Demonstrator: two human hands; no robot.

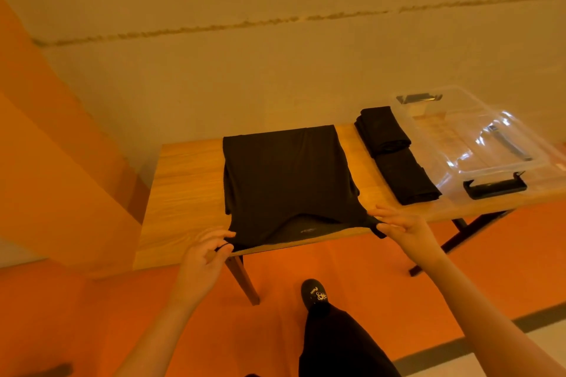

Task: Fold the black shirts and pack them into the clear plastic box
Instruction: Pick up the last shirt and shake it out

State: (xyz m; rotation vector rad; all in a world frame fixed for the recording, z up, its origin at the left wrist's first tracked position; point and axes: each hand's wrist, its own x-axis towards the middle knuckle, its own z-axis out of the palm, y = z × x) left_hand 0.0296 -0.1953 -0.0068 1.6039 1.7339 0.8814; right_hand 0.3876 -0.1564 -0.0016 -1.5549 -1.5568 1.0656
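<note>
A black shirt (284,174) lies spread on the wooden table (183,180), its collar end at the near edge. My left hand (208,251) pinches the shirt's near left corner at the table edge. My right hand (401,226) pinches the near right corner, its other fingers stretched out. Two folded black shirts (398,156) lie in a row to the right of the spread one. The clear plastic box (477,138) with black latches stands at the table's right end, beside the folded shirts; nothing dark shows inside it.
The table stands against a pale wall (275,70), with an orange floor (306,260) below. My leg and black shoe (314,294) are under the near edge. A table leg (243,278) stands just left of the shoe.
</note>
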